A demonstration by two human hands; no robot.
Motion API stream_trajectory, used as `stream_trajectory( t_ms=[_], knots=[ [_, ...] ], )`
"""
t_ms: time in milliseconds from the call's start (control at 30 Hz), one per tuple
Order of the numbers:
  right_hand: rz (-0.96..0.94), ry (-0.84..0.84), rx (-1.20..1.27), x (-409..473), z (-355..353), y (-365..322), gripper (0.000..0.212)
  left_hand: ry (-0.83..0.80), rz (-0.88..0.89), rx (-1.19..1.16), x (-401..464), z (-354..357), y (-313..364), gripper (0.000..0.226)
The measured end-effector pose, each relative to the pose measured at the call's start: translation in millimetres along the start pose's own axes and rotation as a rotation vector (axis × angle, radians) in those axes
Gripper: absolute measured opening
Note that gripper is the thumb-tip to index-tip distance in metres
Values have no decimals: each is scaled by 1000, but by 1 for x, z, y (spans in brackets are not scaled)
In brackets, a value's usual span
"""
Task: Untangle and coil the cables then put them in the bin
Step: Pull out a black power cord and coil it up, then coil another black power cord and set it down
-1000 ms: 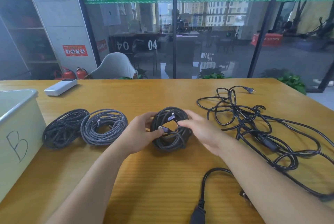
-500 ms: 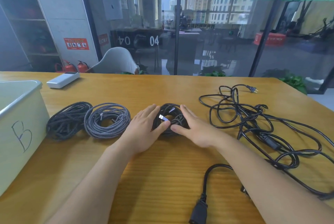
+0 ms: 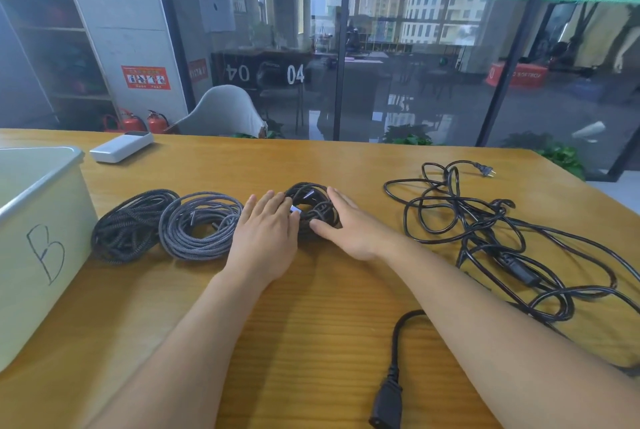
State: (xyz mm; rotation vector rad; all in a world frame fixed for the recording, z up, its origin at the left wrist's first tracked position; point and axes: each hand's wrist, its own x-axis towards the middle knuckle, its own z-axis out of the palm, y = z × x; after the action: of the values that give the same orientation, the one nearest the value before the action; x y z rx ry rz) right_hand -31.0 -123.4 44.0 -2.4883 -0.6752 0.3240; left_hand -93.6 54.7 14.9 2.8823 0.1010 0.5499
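Three coils: a row is being formed by three wound cables across the middle of the frame, on the wooden table [image 3: 311, 324].
Dark coil [image 3: 313, 206]: it is being pressed flat at frame centre, between both hands (a silver plug tip is showing at its left edge).
Left hand [image 3: 265, 238]: it is being laid palm down with the fingers straight, the fingertips touching the dark coil's left side; nothing is being gripped.
Right hand [image 3: 349, 227]: it is being held flat and open, fingers extended, against the dark coil's right and lower side; nothing is being clasped.
Grey coil [image 3: 201, 224]: it is being left just to the left of the left hand, touching the black braided coil [image 3: 130, 224] beside it.
Bin [image 3: 41, 238]: it is being seen at the left edge of the frame, pale, marked with a handwritten B, close beside the black braided coil.
Tangled black cable [image 3: 485, 231]: it is being left loose across the right of the frame, its plug [image 3: 485, 170] toward the upper right.
Socket end [image 3: 386, 401]: it is being seen at the bottom centre, lying under the right forearm's side.
White device [image 3: 121, 146]: it is being left at the upper left of the table.
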Motion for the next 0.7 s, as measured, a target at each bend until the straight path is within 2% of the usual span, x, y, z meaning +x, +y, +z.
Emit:
stream_trajectory(
  t_ms=[133,267,333,400,533,600,700],
  knots=[
    [-87,-51,0,-33,-26,22,89,62,48,-70,0,1,5,57],
    [-183,-327,48,-80,-65,48,80,107,195,-107,-3,6,20,68],
    [-179,-405,13,-95,-78,59,71,109,278,-118,-6,8,33,72],
    [-156,-428,-22,-105,-81,65,54,107,345,-153,-9,11,47,65],
    [-152,-380,-103,-108,-72,72,19,102,421,-214,-11,23,69,53],
    [-129,-298,-160,-106,-70,73,14,59,441,-192,-9,30,73,49],
    [-85,-44,-244,-101,-70,81,15,34,436,-192,-4,33,77,44]
  ],
)
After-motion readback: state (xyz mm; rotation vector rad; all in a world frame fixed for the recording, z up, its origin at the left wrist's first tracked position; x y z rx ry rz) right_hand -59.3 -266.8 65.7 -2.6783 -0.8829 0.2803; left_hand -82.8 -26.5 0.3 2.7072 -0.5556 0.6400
